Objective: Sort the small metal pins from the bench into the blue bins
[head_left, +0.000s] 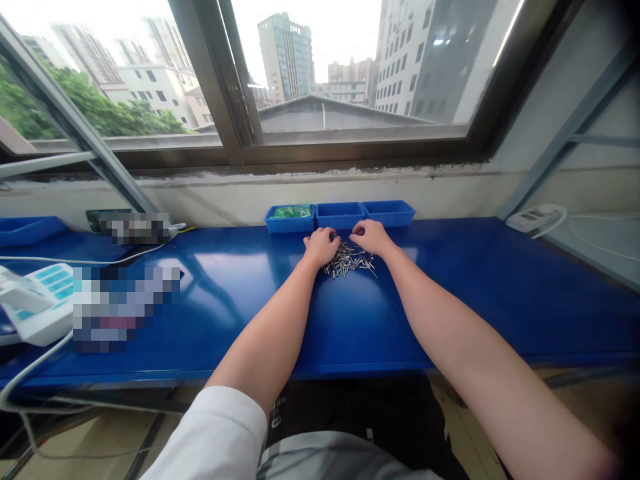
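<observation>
A loose heap of thin, silvery metal pieces, like screws or pins (345, 262), lies on the blue tabletop (350, 320). My left hand (323, 246) rests at the heap's left edge, its fingers curled in against the pieces. Across from it, my right hand (371, 237) is at the upper right of the heap with thumb and fingertips drawn together. Whatever is between the fingertips of either hand is too small to make out. Just behind the hands stand a left blue bin (270, 225) with green contents, a middle blue bin (340, 215) and a right blue bin (390, 212).
At the left sit a white device with blue-green keys (53, 290), white cables (125, 259) and another blue tray (30, 230). Blurred-out items lie beside them. A white power strip (535, 217) is at the back right. Metal shelf posts and the window wall bound the table.
</observation>
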A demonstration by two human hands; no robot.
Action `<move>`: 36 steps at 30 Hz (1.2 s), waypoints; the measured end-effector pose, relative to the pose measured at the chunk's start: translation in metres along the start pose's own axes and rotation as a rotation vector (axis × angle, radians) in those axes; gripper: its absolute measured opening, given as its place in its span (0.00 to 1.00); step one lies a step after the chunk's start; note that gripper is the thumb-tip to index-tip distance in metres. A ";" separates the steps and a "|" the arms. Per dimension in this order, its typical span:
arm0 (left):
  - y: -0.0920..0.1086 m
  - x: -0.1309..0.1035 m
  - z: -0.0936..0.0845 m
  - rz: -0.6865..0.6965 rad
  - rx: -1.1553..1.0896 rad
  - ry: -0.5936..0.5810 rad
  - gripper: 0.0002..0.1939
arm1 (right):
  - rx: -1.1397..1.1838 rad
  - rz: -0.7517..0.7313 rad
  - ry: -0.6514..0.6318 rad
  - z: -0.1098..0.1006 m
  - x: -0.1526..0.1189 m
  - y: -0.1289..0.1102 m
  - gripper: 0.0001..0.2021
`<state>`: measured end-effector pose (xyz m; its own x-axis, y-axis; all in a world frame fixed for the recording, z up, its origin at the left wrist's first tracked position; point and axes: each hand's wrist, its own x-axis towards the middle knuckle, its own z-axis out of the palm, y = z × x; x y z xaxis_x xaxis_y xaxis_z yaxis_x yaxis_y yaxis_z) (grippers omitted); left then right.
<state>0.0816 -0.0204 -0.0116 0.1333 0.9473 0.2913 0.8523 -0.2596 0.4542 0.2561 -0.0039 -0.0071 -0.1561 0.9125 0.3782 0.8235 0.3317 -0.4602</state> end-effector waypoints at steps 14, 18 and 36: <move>-0.002 0.001 0.001 0.019 0.019 -0.011 0.15 | -0.014 -0.015 -0.180 0.007 -0.007 0.001 0.07; -0.002 0.001 0.001 0.021 0.018 -0.017 0.15 | -0.014 -0.006 -0.108 0.005 -0.007 0.001 0.11; 0.002 -0.002 -0.002 0.012 0.019 -0.017 0.15 | 0.015 0.085 -0.236 -0.008 -0.008 0.002 0.06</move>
<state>0.0817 -0.0233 -0.0093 0.1523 0.9471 0.2825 0.8599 -0.2679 0.4345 0.2636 -0.0122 -0.0047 -0.2114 0.9673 0.1400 0.8311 0.2533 -0.4950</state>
